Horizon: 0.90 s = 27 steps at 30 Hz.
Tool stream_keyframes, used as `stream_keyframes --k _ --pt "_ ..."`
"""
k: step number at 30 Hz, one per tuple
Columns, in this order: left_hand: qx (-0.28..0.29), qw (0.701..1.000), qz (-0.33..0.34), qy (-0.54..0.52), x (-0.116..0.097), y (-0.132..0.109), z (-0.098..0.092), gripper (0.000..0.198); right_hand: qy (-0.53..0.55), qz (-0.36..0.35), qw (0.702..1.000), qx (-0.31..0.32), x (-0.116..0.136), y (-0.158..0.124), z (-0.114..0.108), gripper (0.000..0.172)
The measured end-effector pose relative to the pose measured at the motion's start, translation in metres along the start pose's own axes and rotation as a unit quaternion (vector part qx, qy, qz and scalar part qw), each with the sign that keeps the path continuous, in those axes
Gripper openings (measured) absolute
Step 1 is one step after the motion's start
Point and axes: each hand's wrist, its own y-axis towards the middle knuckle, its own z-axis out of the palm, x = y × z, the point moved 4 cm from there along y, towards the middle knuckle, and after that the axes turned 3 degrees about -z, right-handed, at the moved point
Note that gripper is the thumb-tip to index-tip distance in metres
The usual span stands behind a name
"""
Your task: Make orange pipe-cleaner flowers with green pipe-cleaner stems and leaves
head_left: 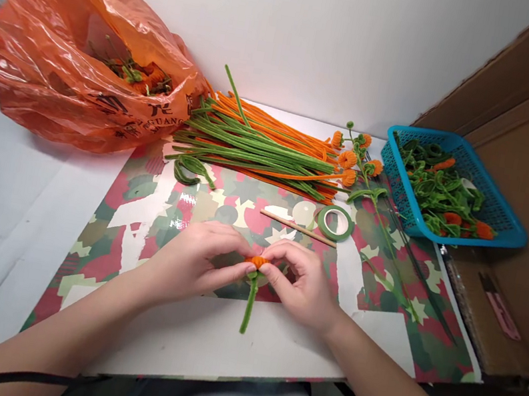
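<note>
Between my two hands, close to the table's front edge, is a small orange pipe-cleaner flower (260, 262) with a short green fuzzy stem (249, 307) hanging toward me. My left hand (206, 259) pinches the flower's left side between thumb and fingertips. From the other side, my right hand (304, 282) pinches it the same way. The fingertips nearly meet and cover parts of the flower. Just beyond my hands lie a thin wooden stick (297, 228) and a roll of green tape (335, 223).
A pile of green and orange pipe cleaners (263, 147) lies at the back. Left of it slumps an orange plastic bag (86, 80). At right are a finished flower stem (379, 210), a blue basket (502, 231) of green and orange pieces, and a pink cutter (503, 316) on cardboard.
</note>
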Motion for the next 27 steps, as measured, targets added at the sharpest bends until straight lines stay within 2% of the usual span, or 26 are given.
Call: stream_keyframes --k 6,14,23,27 --pt "0.01 0.995 0.037 0.09 0.003 -0.002 0.005 0.012 -0.019 0.018 1.0 -0.012 -0.003 0.001 0.001 0.006" --pt "-0.03 0.98 0.073 0.183 0.006 -0.005 0.013 0.016 -0.019 0.073 0.997 -0.024 -0.012 -0.002 0.004 0.005" --pt "-0.078 0.974 0.074 0.199 0.007 -0.009 0.015 0.019 0.009 0.104 0.994 -0.026 -0.017 -0.003 0.003 0.007" --pt "-0.093 0.982 0.07 0.148 0.005 -0.007 0.011 0.014 0.045 0.114 0.992 -0.02 -0.016 -0.002 0.002 0.009"
